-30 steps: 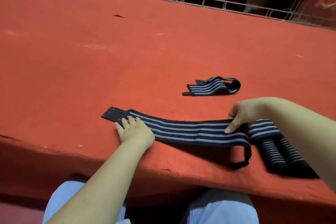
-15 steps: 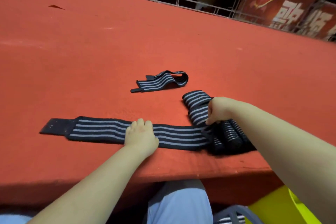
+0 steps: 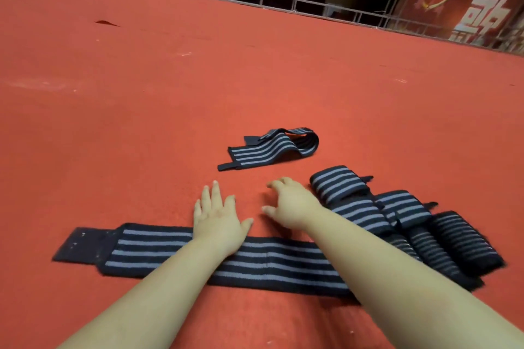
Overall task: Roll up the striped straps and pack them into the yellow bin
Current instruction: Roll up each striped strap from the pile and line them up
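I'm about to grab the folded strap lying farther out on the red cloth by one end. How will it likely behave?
The folded strap will probably go limp and unfold, since it lies in a loose open loop. It looks light, being thin woven fabric. It is unlikely to slide freely: the red cloth looks fuzzy.

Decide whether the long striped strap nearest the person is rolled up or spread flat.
Spread flat. The long strap lies unrolled across the red surface, its plain black end showing at one side.

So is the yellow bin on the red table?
No, the red table holds only striped straps, and no yellow bin shows in this view.
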